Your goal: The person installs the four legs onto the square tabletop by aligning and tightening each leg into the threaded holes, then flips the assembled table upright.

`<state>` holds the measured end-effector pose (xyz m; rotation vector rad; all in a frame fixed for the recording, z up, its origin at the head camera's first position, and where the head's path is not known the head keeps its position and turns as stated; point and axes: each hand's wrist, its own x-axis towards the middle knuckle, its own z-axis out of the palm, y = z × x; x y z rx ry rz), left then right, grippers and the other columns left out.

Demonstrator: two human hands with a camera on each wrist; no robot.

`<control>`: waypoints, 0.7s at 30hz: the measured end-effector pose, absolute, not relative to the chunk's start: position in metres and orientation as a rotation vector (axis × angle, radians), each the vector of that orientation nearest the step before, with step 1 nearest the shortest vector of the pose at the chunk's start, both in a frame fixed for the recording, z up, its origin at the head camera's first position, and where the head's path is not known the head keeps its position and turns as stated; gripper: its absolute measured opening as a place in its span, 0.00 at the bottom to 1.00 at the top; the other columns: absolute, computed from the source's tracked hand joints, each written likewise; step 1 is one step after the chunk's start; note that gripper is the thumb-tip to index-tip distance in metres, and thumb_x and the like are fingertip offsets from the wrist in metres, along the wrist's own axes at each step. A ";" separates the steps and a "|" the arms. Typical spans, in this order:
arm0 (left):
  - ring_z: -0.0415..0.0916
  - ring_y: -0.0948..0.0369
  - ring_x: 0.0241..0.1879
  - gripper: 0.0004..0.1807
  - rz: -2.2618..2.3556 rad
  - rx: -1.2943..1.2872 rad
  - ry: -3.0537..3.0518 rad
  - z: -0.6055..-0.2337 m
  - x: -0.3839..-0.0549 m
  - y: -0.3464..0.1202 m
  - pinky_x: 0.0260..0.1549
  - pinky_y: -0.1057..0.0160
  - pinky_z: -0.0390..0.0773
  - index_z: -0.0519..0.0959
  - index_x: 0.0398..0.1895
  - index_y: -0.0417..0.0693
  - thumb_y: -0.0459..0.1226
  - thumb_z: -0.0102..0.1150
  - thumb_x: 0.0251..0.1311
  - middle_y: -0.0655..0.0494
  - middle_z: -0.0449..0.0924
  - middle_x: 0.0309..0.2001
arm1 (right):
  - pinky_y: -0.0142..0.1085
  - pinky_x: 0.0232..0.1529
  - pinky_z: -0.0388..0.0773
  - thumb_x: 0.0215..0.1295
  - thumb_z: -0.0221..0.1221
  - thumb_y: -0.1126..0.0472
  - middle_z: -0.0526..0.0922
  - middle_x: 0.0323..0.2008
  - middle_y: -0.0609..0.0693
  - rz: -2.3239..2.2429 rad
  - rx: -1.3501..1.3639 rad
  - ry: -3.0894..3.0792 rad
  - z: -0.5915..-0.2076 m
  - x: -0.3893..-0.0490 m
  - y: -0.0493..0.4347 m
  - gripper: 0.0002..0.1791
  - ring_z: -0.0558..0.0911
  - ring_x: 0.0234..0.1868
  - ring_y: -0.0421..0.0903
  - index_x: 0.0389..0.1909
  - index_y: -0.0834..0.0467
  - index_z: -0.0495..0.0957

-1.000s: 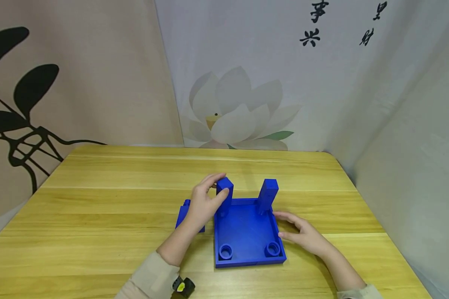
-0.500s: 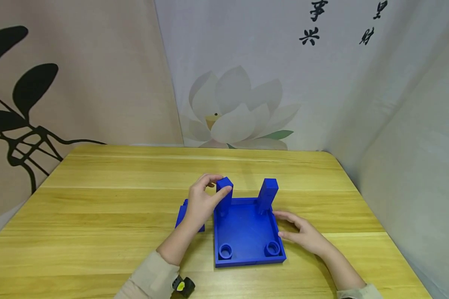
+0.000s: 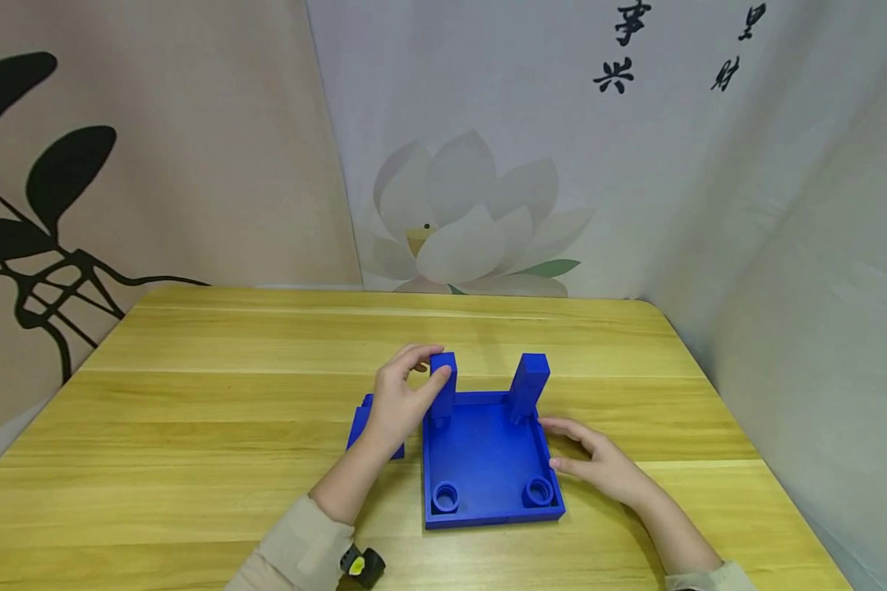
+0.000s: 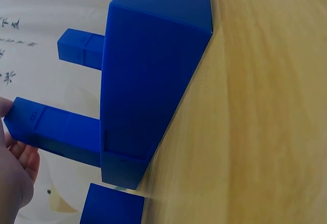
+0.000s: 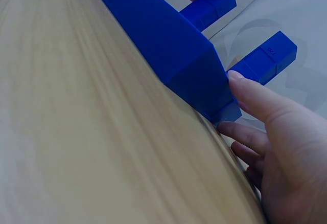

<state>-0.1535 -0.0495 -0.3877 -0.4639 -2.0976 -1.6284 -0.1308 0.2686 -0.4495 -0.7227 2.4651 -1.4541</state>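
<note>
A blue square tray-like base (image 3: 488, 468) lies on the table with its raised rim up. At its far left corner a blue square leg (image 3: 443, 386) stands upright; my left hand (image 3: 399, 398) pinches it near the top between thumb and fingers. Another blue leg (image 3: 528, 386) stands at the far right corner, with nothing holding it. Round threaded sockets show at the near left (image 3: 445, 497) and near right corners. My right hand (image 3: 599, 464) touches the base's right side with thumb and fingertips, fingers extended; the right wrist view shows the thumb (image 5: 250, 91) at the rim.
More blue pieces (image 3: 358, 427) lie left of the base, partly hidden behind my left forearm. The wooden table (image 3: 229, 427) reaches back to a printed curtain (image 3: 488, 123). A dark strap-mounted device (image 3: 364, 566) sits at my left wrist.
The leg in my left hand has turned about its upright axis, its top now squarer to the view. My left fingers have shifted slightly around it. The base and right hand have stayed put.
</note>
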 end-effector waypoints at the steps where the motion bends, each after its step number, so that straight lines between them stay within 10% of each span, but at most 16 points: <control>1: 0.73 0.60 0.42 0.13 -1.624 -0.471 -2.100 -0.388 -0.153 -0.050 0.44 0.53 0.73 0.82 0.47 0.40 0.31 0.64 0.58 0.54 0.80 0.43 | 0.32 0.62 0.60 0.64 0.62 0.56 0.71 0.63 0.47 -1.454 -0.719 2.465 -0.450 -0.131 0.268 0.28 0.67 0.64 0.45 0.65 0.51 0.69; 21: 0.72 0.59 0.45 0.25 -1.631 -0.389 -2.142 -0.388 -0.153 -0.046 0.46 0.48 0.73 0.78 0.53 0.45 0.41 0.72 0.51 0.57 0.78 0.47 | 0.35 0.63 0.60 0.64 0.62 0.55 0.71 0.63 0.46 -1.442 -0.703 2.468 -0.450 -0.131 0.270 0.28 0.67 0.64 0.47 0.65 0.50 0.69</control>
